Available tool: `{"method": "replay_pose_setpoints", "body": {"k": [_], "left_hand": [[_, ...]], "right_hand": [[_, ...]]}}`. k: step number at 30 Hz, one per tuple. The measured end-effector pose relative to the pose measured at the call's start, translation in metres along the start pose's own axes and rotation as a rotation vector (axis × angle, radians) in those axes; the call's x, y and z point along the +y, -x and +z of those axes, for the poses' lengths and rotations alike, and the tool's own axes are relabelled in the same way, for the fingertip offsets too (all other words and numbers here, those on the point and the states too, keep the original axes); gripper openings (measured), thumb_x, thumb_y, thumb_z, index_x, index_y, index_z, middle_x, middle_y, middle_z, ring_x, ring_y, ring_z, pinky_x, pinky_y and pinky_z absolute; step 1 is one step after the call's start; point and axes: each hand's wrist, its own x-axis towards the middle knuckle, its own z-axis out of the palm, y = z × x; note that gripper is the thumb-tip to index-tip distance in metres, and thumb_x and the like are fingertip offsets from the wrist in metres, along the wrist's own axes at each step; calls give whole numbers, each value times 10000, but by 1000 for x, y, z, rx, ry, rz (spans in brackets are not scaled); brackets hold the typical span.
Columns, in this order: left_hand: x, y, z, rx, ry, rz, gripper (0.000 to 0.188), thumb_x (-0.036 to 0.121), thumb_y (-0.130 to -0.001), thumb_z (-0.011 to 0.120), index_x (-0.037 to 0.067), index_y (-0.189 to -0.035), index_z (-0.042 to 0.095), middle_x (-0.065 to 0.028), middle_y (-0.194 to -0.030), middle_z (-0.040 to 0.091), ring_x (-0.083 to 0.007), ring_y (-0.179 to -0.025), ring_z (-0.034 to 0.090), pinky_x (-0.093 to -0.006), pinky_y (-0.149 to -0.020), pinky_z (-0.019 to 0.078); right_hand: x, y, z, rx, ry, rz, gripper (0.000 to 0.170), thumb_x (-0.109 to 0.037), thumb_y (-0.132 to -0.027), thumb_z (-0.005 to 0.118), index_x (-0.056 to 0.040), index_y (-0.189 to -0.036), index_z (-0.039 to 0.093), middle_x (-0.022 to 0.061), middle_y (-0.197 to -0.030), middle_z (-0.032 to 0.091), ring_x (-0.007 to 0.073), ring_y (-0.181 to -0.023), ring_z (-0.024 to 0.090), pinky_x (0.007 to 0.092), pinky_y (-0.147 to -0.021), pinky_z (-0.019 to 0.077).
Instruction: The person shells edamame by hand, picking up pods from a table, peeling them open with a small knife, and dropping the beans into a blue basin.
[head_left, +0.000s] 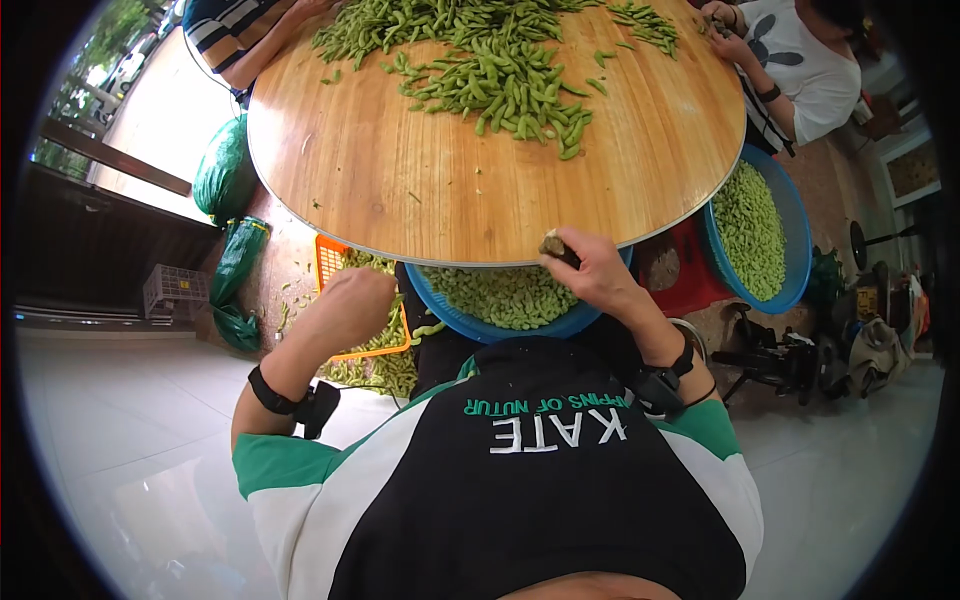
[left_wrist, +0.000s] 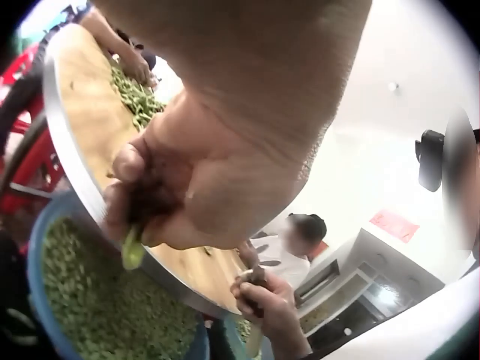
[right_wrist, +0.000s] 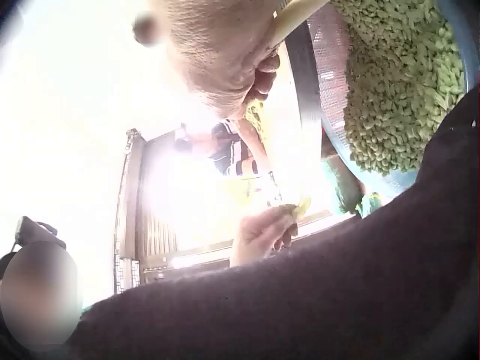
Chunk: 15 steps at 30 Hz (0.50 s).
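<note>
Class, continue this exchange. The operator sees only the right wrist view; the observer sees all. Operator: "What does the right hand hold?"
Observer: The right hand grips a small brownish object; I can't tell what it is.
Operator: What lies near the left hand?
Observer: An orange basket holding green pods shows behind it in the head view.
Operator: Who is on the right?
Observer: A person in a white top, by the right edge of the table.

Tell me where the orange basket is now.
In the head view, the orange basket is on the person's left, below the near edge of the round table, beside the nearer blue basin and partly hidden by the left hand.
</note>
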Motion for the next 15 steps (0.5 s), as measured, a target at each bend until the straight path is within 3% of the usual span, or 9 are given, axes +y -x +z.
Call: {"method": "replay_pose_setpoints", "body": {"k": [2, 4, 6, 8, 12, 15], "left_hand": [[-8, -2, 7, 30, -14, -18, 117, 89, -816, 535, 3, -854, 605, -183, -785, 609, -367, -763, 621, -468, -669, 489], [5, -23, -7, 441, 160, 120, 132, 126, -837, 558, 11, -873, 610, -192, -798, 598, -376, -785, 601, -469, -683, 478], [20, -68, -24, 535, 393, 270, 148, 154, -852, 572, 13, -872, 614, -196, -816, 593, -396, -805, 586, -472, -701, 466], [34, -127, -35, 722, 492, 421, 166, 164, -868, 559, 9, -888, 615, -195, -827, 587, -411, -821, 575, -475, -706, 459], [60, -231, -46, 811, 394, 374, 151, 121, -811, 566, 4, -889, 623, -213, -848, 588, -411, -825, 580, -465, -725, 470], [64, -258, -46, 818, 262, 344, 156, 97, -769, 568, 5, -880, 628, -219, -860, 588, -402, -829, 586, -456, -737, 477]], "right_hand": [[4, -1, 7, 10, 56, -106, 149, -93, -823, 640, 8, -859, 536, 153, -689, 531, 279, -591, 535, 341, -564, 430], [6, -2, 8, 27, 121, -211, 153, -100, -827, 643, 11, -839, 538, 146, -674, 522, 264, -585, 531, 334, -560, 424], [7, 2, 8, -12, -61, 12, 143, -94, -837, 646, 10, -858, 549, 112, -670, 530, 208, -564, 542, 321, -541, 424], [-1, 4, 5, -13, -150, 82, 131, -89, -848, 641, 7, -877, 557, 86, -667, 538, 168, -555, 540, 303, -529, 427], [-4, 13, -1, 93, -299, 204, 100, -76, -875, 625, 0, -918, 576, 19, -666, 559, 68, -545, 525, 245, -502, 431], [8, 23, -7, 197, -366, 231, 89, -68, -872, 619, 2, -906, 576, 8, -657, 559, 64, -544, 522, 224, -503, 427]]}}
